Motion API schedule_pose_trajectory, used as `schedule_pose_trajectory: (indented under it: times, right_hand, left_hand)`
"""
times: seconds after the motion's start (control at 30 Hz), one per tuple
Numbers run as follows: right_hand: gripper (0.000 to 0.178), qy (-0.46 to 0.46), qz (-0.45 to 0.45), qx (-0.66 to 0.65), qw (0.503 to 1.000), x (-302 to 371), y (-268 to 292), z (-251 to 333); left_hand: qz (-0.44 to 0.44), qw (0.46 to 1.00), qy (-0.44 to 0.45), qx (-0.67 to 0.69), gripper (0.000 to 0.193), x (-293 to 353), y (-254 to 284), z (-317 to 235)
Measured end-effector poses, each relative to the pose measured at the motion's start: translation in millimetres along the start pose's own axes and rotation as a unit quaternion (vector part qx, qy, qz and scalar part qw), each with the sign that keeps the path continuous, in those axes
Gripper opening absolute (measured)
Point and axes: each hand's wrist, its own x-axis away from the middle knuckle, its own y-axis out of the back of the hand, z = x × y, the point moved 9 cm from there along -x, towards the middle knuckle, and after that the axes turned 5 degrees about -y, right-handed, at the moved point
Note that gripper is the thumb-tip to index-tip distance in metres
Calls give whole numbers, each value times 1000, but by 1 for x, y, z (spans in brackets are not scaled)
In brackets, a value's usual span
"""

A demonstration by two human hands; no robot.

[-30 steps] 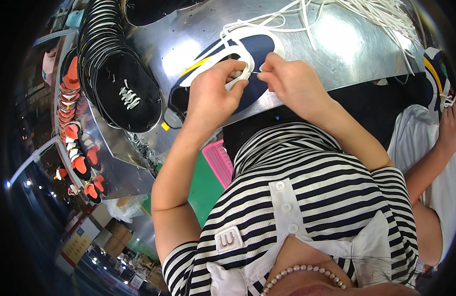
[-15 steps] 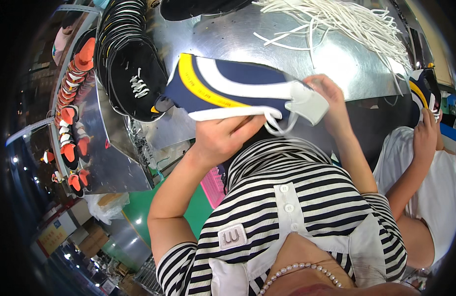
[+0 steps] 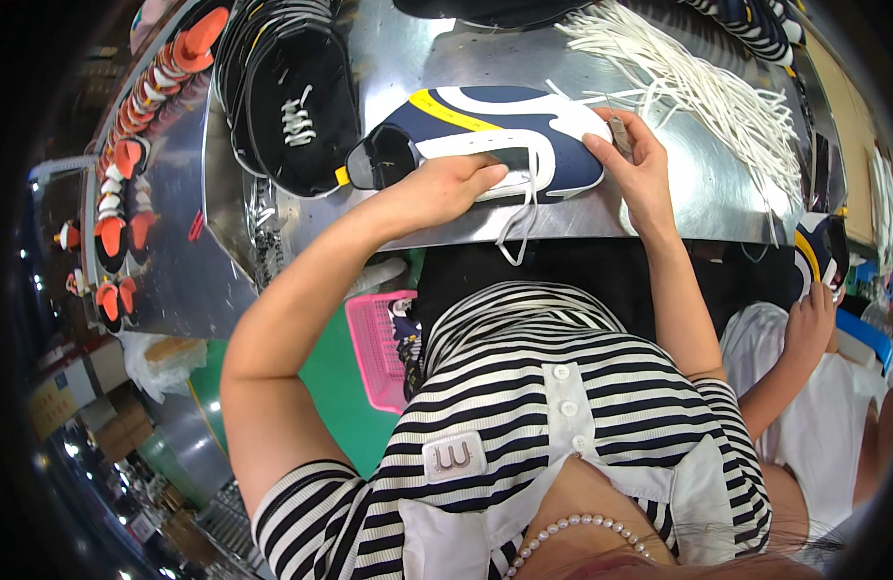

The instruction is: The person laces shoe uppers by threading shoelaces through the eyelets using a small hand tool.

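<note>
Navy shoe upper (image 3: 485,135) lies flat on the metal surface (image 3: 678,193). Left hand (image 3: 446,188) presses its near edge, fingers flat; right hand (image 3: 640,164) grips its toe. White laces (image 3: 698,87) just right, black uppers stack (image 3: 292,97) left.

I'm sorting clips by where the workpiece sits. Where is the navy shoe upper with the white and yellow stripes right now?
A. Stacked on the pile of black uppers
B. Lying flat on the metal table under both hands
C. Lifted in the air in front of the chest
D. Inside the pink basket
B: the navy shoe upper lies flat on the metal table, with the left hand pressing its near edge and the right hand at its right end.
</note>
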Motion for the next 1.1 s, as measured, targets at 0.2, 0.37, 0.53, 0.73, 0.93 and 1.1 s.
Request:
schedule_pose_trajectory:
  times: [0.2,0.37,0.53,0.73,0.93,1.1]
  right_hand:
    - [46,28,-12,70,997,-2,-4,0]
    - [43,18,-4,27,999,6,-4,-10]
    - [41,16,-1,49,999,3,-5,-9]
    - [38,-47,-9,102,994,2,-3,-19]
    - [38,-70,5,93,993,9,3,-30]
    - [40,-18,12,96,995,12,-3,-16]
  left_hand:
    - [-74,996,56,-14,37,-19,7,12]
    - [-17,995,57,-77,37,-21,-3,10]
    - [-81,996,-7,-42,30,-19,-5,11]
    - [-226,955,-82,-171,22,-9,16,-1]
    - [-184,979,-50,75,24,-18,24,24]
    - [-13,989,115,93,37,-7,-10,18]
